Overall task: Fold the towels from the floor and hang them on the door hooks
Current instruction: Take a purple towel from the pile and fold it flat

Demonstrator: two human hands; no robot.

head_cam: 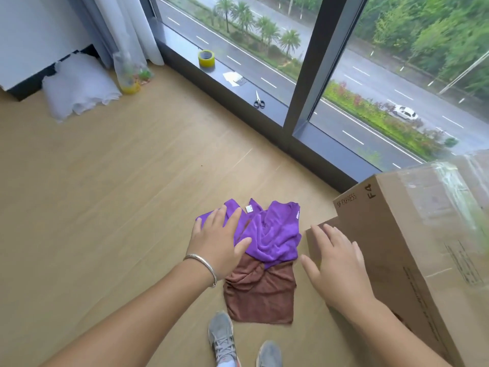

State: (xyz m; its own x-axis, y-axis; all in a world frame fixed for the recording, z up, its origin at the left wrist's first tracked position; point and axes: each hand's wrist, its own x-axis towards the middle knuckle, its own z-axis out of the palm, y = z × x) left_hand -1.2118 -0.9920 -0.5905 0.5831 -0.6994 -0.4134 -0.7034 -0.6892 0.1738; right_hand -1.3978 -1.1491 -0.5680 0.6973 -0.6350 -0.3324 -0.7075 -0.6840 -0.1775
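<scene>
- Two towels lie crumpled on the wooden floor (105,181), beside a big cardboard box (412,234) at the right.
- The purple towel (275,234) is bunched on top, overlapping the far edge of the brown towel (262,295), which lies nearer the person's feet.
- The left hand (219,239) is spread, fingers straight, over the left part of the purple towel — whether it presses the cloth or hovers just above it is hard to tell. It grips nothing. A thin bracelet (203,266) sits on that wrist.
- The right hand (336,266) is also spread with relaxed fingers, holding nothing, out in front of the box's near corner and just right of the towels.
- Two grey shoes (222,337) show at the bottom edge, the left one just beside the brown towel's near corner.
- On the dark window sill (272,112) sit a roll of yellow tape (206,58), some white paper scraps (232,77) and a pair of scissors (258,100) — all well apart from the towels.
- A white bundle (76,88) and a clear plastic bag (129,72) lie in the far left corner by the curtain (127,25).
</scene>
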